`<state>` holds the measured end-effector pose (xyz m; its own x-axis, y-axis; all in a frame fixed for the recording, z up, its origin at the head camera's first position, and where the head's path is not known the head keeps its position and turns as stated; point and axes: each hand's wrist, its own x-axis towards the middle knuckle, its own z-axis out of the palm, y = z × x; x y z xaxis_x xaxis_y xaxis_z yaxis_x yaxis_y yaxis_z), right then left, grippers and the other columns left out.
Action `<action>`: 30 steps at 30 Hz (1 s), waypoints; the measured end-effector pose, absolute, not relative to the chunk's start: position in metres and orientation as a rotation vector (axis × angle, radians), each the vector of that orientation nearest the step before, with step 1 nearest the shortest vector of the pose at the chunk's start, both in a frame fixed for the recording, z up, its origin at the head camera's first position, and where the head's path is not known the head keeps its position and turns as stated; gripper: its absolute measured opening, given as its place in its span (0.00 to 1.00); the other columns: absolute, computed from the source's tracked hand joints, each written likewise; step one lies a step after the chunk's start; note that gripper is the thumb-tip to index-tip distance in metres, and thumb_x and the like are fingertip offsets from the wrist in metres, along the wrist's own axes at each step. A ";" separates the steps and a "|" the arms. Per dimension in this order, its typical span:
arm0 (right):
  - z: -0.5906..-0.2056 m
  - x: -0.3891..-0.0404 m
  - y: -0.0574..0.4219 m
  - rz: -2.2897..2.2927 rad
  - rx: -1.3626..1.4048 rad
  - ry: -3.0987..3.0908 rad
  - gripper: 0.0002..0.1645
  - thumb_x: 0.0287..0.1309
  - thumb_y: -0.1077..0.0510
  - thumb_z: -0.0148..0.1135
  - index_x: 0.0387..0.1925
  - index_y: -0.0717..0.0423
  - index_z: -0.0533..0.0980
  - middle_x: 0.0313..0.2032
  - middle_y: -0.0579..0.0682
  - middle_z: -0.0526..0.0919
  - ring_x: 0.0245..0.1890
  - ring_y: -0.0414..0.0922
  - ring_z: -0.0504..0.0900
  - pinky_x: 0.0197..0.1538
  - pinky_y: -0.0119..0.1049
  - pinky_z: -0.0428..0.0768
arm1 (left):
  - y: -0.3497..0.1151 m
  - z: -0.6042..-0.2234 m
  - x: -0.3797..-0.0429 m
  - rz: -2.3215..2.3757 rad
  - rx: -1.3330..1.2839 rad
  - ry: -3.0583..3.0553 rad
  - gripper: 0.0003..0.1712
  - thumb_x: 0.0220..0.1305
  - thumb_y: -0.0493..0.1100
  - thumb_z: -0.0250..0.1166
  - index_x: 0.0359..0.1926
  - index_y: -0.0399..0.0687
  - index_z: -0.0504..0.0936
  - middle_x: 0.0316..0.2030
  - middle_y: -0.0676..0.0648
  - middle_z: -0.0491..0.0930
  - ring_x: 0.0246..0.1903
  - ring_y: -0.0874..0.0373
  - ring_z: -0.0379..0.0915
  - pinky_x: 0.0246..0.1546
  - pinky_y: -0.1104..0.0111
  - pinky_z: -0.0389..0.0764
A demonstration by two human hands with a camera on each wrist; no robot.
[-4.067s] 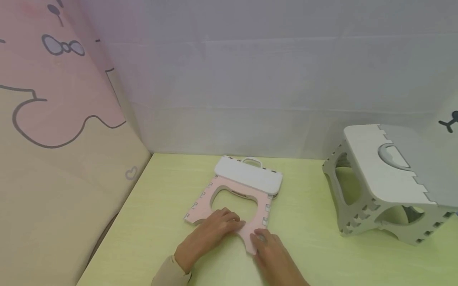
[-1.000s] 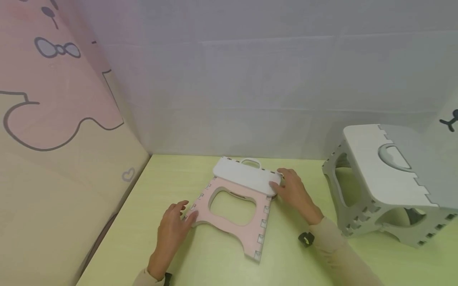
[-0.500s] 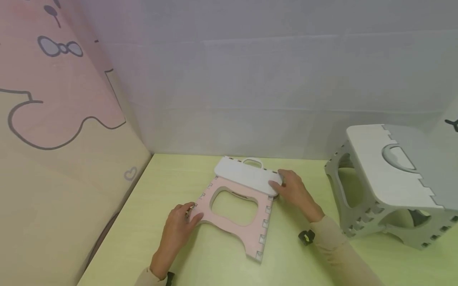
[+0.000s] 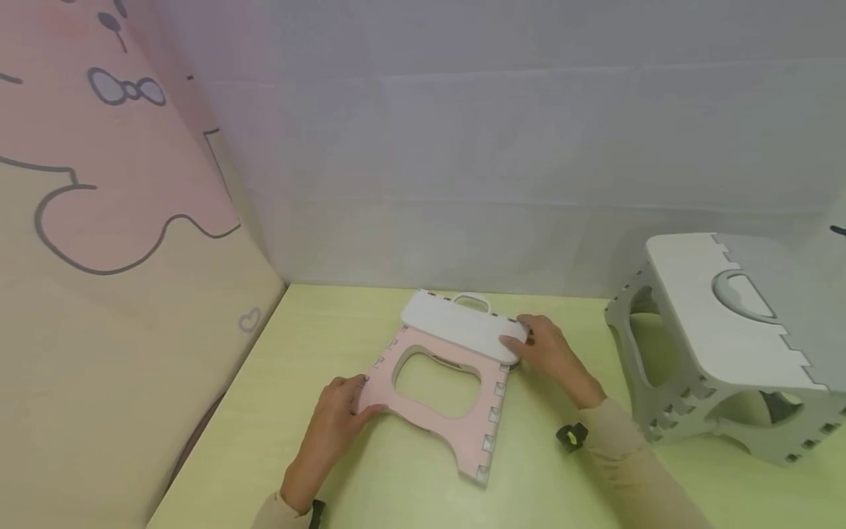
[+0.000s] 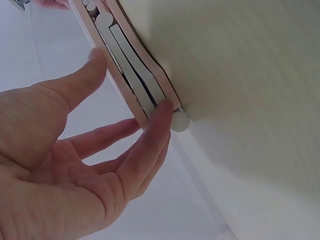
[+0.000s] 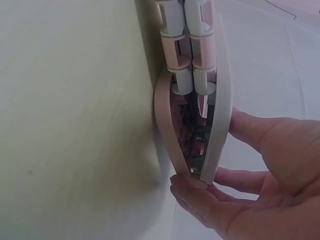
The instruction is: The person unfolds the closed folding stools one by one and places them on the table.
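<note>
Pink-and-white folding stool (image 4: 441, 424), head view: here it lies, folded on the tabletop (image 4: 396, 499), near centre!
Hands, head view: well apart; left hand (image 4: 337, 415) pinches the eight-o'clock corner, right hand (image 4: 545, 353) grips the two-o'clock seat end.
Leg edge, left wrist: thumb one side, fingers the other.
Hinge knuckles (image 6: 185, 55), right wrist: twelve o'clock, fingers clear at five; looks light, stiff, slightly slippery, so outer edges suit best.

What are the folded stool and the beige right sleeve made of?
The folded stool looks like smooth, mostly matte plastic, judging by its even colour and moulded-looking hinge knuckles. The beige right sleeve is probably matte fabric, as it shows soft creases; the fibre can't be told.
</note>
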<state>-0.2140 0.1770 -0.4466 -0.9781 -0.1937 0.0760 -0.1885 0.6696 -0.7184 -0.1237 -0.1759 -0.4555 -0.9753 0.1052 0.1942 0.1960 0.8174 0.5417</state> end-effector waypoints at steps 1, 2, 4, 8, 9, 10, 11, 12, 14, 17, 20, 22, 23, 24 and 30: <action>-0.448 -0.215 0.178 -1.232 -0.326 2.869 0.30 0.70 0.55 0.65 0.60 0.78 0.71 0.52 0.73 0.77 0.51 0.64 0.78 0.55 0.59 0.80 | -0.176 -0.456 -0.124 -0.871 -0.247 -2.851 0.31 0.54 0.41 0.80 0.55 0.27 0.81 0.46 0.33 0.82 0.46 0.42 0.78 0.46 0.52 0.83; -0.449 -0.215 0.179 -1.232 -0.325 2.873 0.29 0.70 0.56 0.65 0.58 0.78 0.72 0.50 0.72 0.78 0.49 0.63 0.78 0.53 0.58 0.80 | -0.176 -0.456 -0.125 -0.866 -0.255 -2.858 0.31 0.54 0.40 0.79 0.56 0.27 0.81 0.47 0.33 0.82 0.46 0.42 0.78 0.46 0.51 0.83; -0.451 -0.216 0.181 -1.228 -0.329 2.879 0.27 0.69 0.56 0.66 0.55 0.76 0.74 0.46 0.69 0.80 0.45 0.59 0.79 0.49 0.54 0.81 | -0.177 -0.456 -0.125 -0.848 -0.266 -2.867 0.31 0.54 0.38 0.79 0.57 0.27 0.80 0.47 0.33 0.81 0.47 0.41 0.77 0.46 0.51 0.82; -0.451 -0.216 0.183 -1.226 -0.310 2.859 0.26 0.67 0.55 0.68 0.53 0.75 0.76 0.43 0.66 0.81 0.42 0.57 0.80 0.46 0.52 0.82 | -0.177 -0.454 -0.128 -0.825 -0.272 -2.877 0.31 0.54 0.36 0.78 0.58 0.27 0.80 0.47 0.32 0.81 0.47 0.40 0.77 0.46 0.50 0.82; -0.451 -0.215 0.183 -1.228 -0.298 2.850 0.26 0.67 0.55 0.68 0.53 0.75 0.76 0.44 0.67 0.81 0.42 0.57 0.80 0.46 0.51 0.82 | -0.177 -0.453 -0.128 -0.821 -0.274 -2.880 0.31 0.54 0.35 0.78 0.58 0.28 0.80 0.47 0.32 0.81 0.47 0.39 0.76 0.46 0.50 0.82; -0.450 -0.214 0.183 -1.229 -0.280 2.841 0.27 0.67 0.54 0.68 0.54 0.75 0.76 0.45 0.67 0.81 0.43 0.58 0.81 0.47 0.52 0.82 | -0.177 -0.453 -0.129 -0.822 -0.275 -2.882 0.31 0.54 0.35 0.78 0.58 0.28 0.80 0.47 0.32 0.81 0.47 0.39 0.77 0.46 0.50 0.82; -0.450 -0.213 0.184 -1.231 -0.265 2.834 0.28 0.67 0.54 0.68 0.55 0.75 0.75 0.46 0.68 0.81 0.44 0.58 0.81 0.47 0.52 0.83 | -0.177 -0.452 -0.130 -0.825 -0.278 -2.884 0.31 0.54 0.35 0.78 0.58 0.27 0.80 0.47 0.32 0.81 0.48 0.39 0.77 0.47 0.50 0.82; -0.450 -0.212 0.184 -1.235 -0.251 2.827 0.28 0.67 0.54 0.69 0.56 0.75 0.75 0.46 0.68 0.81 0.44 0.58 0.81 0.46 0.51 0.83 | -0.177 -0.452 -0.130 -0.827 -0.281 -2.884 0.31 0.54 0.35 0.78 0.58 0.27 0.80 0.48 0.32 0.81 0.48 0.39 0.77 0.47 0.50 0.82; -0.449 -0.210 0.185 -1.247 -0.235 2.819 0.28 0.66 0.54 0.69 0.55 0.75 0.75 0.45 0.68 0.81 0.43 0.58 0.82 0.44 0.48 0.84 | -0.177 -0.452 -0.132 -0.830 -0.286 -2.887 0.31 0.54 0.34 0.78 0.58 0.27 0.80 0.48 0.31 0.81 0.49 0.38 0.77 0.48 0.49 0.82; -0.447 -0.207 0.187 -1.253 -0.227 2.812 0.29 0.65 0.54 0.70 0.55 0.75 0.75 0.43 0.67 0.81 0.41 0.56 0.82 0.39 0.44 0.83 | -0.178 -0.452 -0.134 -0.843 -0.284 -2.892 0.31 0.54 0.33 0.78 0.58 0.26 0.80 0.49 0.31 0.81 0.50 0.37 0.76 0.49 0.49 0.82; -0.446 -0.202 0.188 -1.254 -0.222 2.808 0.29 0.65 0.53 0.71 0.53 0.75 0.75 0.41 0.65 0.80 0.38 0.54 0.80 0.35 0.40 0.81 | -0.178 -0.453 -0.137 -0.848 -0.292 -2.897 0.30 0.54 0.32 0.78 0.58 0.26 0.80 0.49 0.30 0.80 0.50 0.37 0.76 0.50 0.49 0.81; -0.446 -0.199 0.189 -1.250 -0.217 2.810 0.29 0.64 0.52 0.71 0.52 0.74 0.75 0.40 0.64 0.80 0.37 0.53 0.80 0.34 0.39 0.80 | -0.178 -0.453 -0.138 -0.849 -0.300 -2.902 0.30 0.55 0.32 0.77 0.58 0.26 0.80 0.50 0.30 0.80 0.50 0.36 0.75 0.50 0.48 0.81; -0.445 -0.198 0.190 -1.249 -0.213 2.809 0.29 0.64 0.52 0.71 0.51 0.74 0.75 0.40 0.64 0.80 0.37 0.52 0.80 0.34 0.39 0.80 | -0.178 -0.453 -0.138 -0.847 -0.308 -2.904 0.29 0.55 0.32 0.77 0.58 0.26 0.80 0.50 0.30 0.80 0.50 0.36 0.75 0.50 0.48 0.81; -0.445 -0.196 0.191 -1.251 -0.208 2.805 0.28 0.64 0.52 0.72 0.50 0.73 0.75 0.40 0.64 0.80 0.37 0.53 0.80 0.34 0.38 0.80 | -0.179 -0.453 -0.139 -0.837 -0.320 -2.905 0.29 0.55 0.31 0.77 0.58 0.26 0.80 0.50 0.30 0.80 0.50 0.36 0.75 0.49 0.48 0.81; -0.445 -0.185 0.194 -1.244 -0.169 2.775 0.26 0.63 0.51 0.72 0.48 0.70 0.74 0.41 0.63 0.82 0.39 0.53 0.81 0.34 0.37 0.80 | -0.180 -0.453 -0.142 -0.789 -0.376 -2.903 0.29 0.55 0.30 0.77 0.57 0.26 0.80 0.49 0.30 0.81 0.51 0.35 0.75 0.50 0.49 0.80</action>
